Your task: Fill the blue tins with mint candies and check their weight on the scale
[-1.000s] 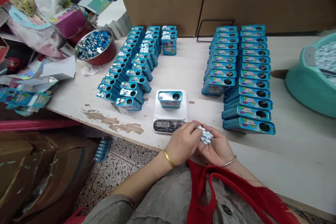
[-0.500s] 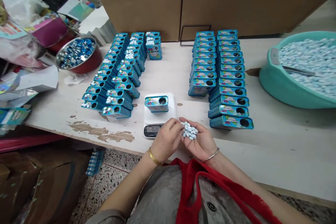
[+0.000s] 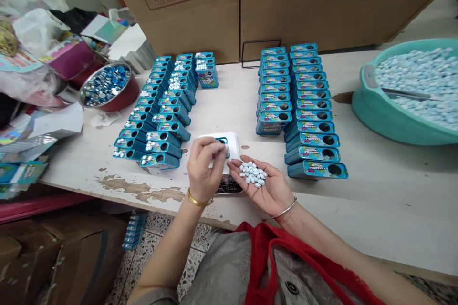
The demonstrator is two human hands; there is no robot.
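My left hand [image 3: 206, 167] is closed in a pinch over a blue tin [image 3: 222, 141], a pale candy at its fingertips. The tin stands on a white kitchen scale [image 3: 233, 142]; my hand hides most of it and part of the scale's dark display. Palm up, my right hand [image 3: 274, 194] cups a small heap of pale blue candies [image 3: 253, 174] just right of the scale. Rows of blue tins with round openings [image 3: 317, 140] stand to the right. More tins on the left [image 3: 162, 147] carry white candies on their tops.
A turquoise tub [image 3: 379, 116] full of candies, with a metal utensil in it, stands at the right. Large cartons [image 3: 304, 19] line the back behind a black wire stand [image 3: 246, 55]. At left are a bowl of blue-and-silver caps [image 3: 123, 95] and bags.
My left hand has moved left and up from the candies in my right palm to above the tin on the scale. My right hand still holds the candies.
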